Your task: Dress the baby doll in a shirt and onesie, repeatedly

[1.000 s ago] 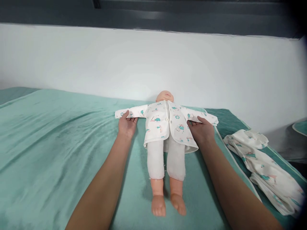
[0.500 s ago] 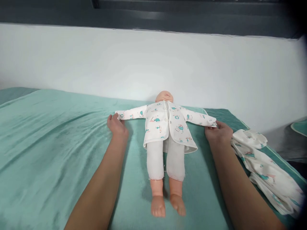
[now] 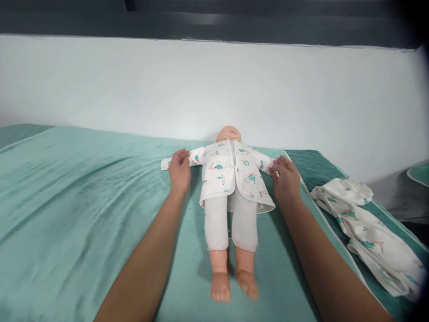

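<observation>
Both arms reach forward, hands loosely curled

Between the left hand and the right hand, a jacket is showing small teal and reddish motifs scattered on white. Nearer than both hands, the leg coverings are showing plain white and the doll's feet a peachy pink. Right of the right hand, a garment is repeating the teal-and-reddish print on white, and a darker teal cloth is showing pale edging. Around both hands, the sheet is showing pale blue-green. Beyond them, the wall is looking plain white.
</observation>
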Available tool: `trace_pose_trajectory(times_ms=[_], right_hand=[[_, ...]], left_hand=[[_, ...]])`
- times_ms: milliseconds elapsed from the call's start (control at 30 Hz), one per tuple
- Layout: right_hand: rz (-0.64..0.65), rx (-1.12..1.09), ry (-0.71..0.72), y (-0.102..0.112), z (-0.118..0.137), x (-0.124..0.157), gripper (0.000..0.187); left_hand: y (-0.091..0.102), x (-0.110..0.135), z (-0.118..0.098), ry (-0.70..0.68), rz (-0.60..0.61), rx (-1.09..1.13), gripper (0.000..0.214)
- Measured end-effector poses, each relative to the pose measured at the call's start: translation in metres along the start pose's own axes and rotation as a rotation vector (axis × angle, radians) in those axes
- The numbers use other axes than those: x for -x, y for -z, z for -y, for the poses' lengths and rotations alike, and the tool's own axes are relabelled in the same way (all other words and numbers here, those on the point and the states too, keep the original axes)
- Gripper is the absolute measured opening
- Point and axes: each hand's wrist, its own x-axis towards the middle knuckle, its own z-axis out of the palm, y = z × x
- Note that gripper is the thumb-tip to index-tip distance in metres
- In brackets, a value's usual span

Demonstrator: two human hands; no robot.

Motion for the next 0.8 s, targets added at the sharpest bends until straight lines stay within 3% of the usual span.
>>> trace_pose_trajectory(times_ms=[100,233,367,500,633,733,800], right_hand=[[-0.012,-0.043,-0.124,0.007,-0.001,-0.004,0.043],[-0.038,-0.072,-0.159,0.011,0.000,-0.006,0.041],[-0.071,-0.085,-0.148,0.008,-0.001,0.007,0.039],[-0.003,-0.031,-0.098,0.020,0.001,0.039,0.039],[0.095,0.155,0.021,0.059,0.008,0.090,0.031],[0.195,0.489,0.235,0.097,0.018,0.119,0.033],[0.248,0.730,0.467,0.119,0.026,0.126,0.036]], left_hand=[[-0.001,-0.006,0.013,0.151,-0.051,0.041,0.034],[0.000,-0.005,0.020,0.157,-0.052,-0.011,0.029],[-0.002,0.007,0.013,0.141,0.022,-0.041,0.026],[0.002,0.031,-0.005,0.141,0.070,-0.049,0.021],[0.031,0.095,-0.046,0.213,0.127,-0.008,0.018],[0.062,0.173,-0.094,0.365,0.132,0.089,0.015],[0.081,0.228,-0.129,0.509,0.176,0.173,0.015]])
